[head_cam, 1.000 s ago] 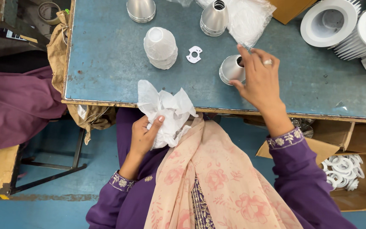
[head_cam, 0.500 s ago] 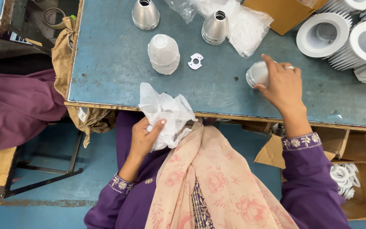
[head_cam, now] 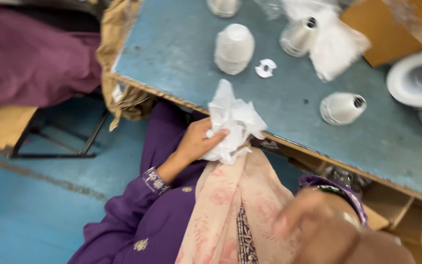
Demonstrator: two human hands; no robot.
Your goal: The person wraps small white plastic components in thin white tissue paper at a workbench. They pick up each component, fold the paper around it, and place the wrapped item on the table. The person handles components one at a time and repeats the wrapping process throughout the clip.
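Note:
My left hand grips a crumpled bunch of white plastic bags at the near edge of the blue table. My right hand is blurred and close to the camera at the lower right, over my lap, with nothing visible in it. A silvery cone-shaped lamp housing lies on its side on the table, apart from both hands. A stack of white cone housings stands farther back, with a small white ring piece beside it.
Another cone housing rests on a white plastic bag at the back. White round lamp covers are stacked at the right next to a cardboard box. A person in a maroon garment sits at the left.
My right hand let go of the cone housing, which now lies on its side on the table, and pulled back toward my lap. The view swung left and tilted.

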